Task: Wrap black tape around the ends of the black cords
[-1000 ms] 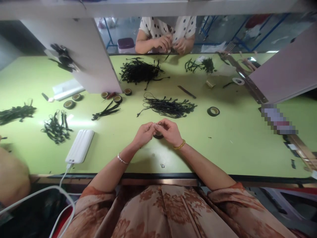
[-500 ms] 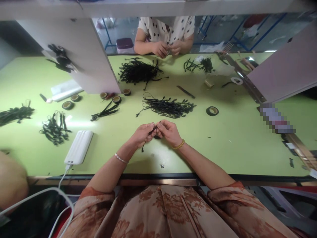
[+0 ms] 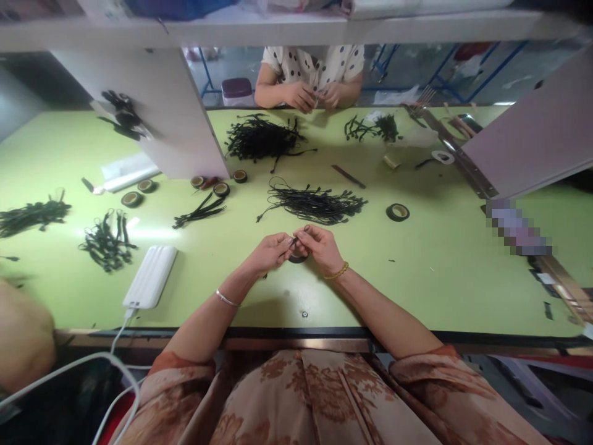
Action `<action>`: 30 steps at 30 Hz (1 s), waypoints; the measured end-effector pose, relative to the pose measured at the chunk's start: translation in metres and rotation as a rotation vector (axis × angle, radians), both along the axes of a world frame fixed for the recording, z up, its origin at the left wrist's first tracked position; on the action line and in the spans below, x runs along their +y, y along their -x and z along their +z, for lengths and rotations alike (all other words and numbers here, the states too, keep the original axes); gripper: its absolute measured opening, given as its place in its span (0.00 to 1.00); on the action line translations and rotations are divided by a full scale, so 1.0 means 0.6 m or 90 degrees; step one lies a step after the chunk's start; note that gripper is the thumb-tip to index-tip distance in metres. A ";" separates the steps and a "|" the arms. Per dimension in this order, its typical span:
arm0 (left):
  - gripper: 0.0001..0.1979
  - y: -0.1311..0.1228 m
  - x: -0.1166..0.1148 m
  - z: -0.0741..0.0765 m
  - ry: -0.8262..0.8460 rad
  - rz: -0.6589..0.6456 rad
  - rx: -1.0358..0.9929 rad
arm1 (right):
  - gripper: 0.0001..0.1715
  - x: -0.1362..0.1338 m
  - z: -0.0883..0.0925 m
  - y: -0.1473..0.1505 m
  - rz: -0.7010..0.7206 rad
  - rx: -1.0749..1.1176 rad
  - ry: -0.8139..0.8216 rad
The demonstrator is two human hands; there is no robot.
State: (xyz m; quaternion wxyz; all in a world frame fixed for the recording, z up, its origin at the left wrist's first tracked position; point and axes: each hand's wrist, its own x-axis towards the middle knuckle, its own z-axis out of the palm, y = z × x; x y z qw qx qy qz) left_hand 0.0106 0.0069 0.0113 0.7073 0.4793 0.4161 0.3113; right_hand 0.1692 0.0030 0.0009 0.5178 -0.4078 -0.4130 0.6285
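My left hand [image 3: 273, 252] is closed, its thumb and fingers pinching a short black cable [image 3: 293, 241] whose end shows below the palm. Across from it, my right hand [image 3: 320, 245] is closed too, thumb and forefinger pressed on the same cable, with a small loop sticking up at the fingertips. A roll of black tape [image 3: 297, 258] shows just under the fingers; whether it rests on the table or hangs from the hand I cannot tell. Straight ahead lies a bundle of thin black cables [image 3: 319, 204].
More black cable bundles [image 3: 262, 137] lie on the green table [image 3: 370, 284]. Several tape rolls [image 3: 397, 212] are scattered about. A white power bank [image 3: 151, 277] with a cord stands front left. Opposite, a person in a dotted shirt [image 3: 319, 65] works between white panels [image 3: 152, 123].
My hands have shifted slightly and turned, so more of the tape roll shows beneath them. Less of the cable's lower end hangs below my left hand. The camera view has tilted up a little.
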 end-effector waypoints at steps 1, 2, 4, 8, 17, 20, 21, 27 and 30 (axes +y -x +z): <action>0.26 0.001 0.000 0.001 0.001 -0.007 0.002 | 0.25 -0.001 0.000 0.001 -0.009 0.004 0.002; 0.26 0.002 0.001 0.002 0.005 -0.015 0.003 | 0.25 -0.002 0.001 0.002 -0.018 0.008 0.002; 0.26 0.004 0.002 0.003 0.035 -0.040 0.000 | 0.25 -0.003 0.002 0.004 -0.040 0.012 -0.002; 0.24 0.003 0.001 -0.004 0.104 -0.088 -0.010 | 0.27 -0.001 -0.003 0.001 -0.071 -0.010 -0.022; 0.14 0.009 0.002 -0.008 -0.062 -0.125 0.146 | 0.31 0.023 -0.021 -0.024 -0.155 -0.046 -0.005; 0.12 0.043 0.022 0.003 -0.120 -0.079 0.242 | 0.28 0.027 -0.016 -0.035 -0.086 -0.033 -0.002; 0.12 0.059 0.032 0.007 -0.164 -0.031 0.294 | 0.28 0.030 -0.015 -0.041 -0.084 -0.030 -0.005; 0.15 0.175 0.092 -0.007 -0.357 0.380 0.695 | 0.22 0.057 -0.029 -0.084 -0.221 -0.068 -0.014; 0.24 0.204 0.107 -0.029 -0.420 0.522 0.773 | 0.18 0.071 -0.039 -0.099 -0.242 -0.171 -0.079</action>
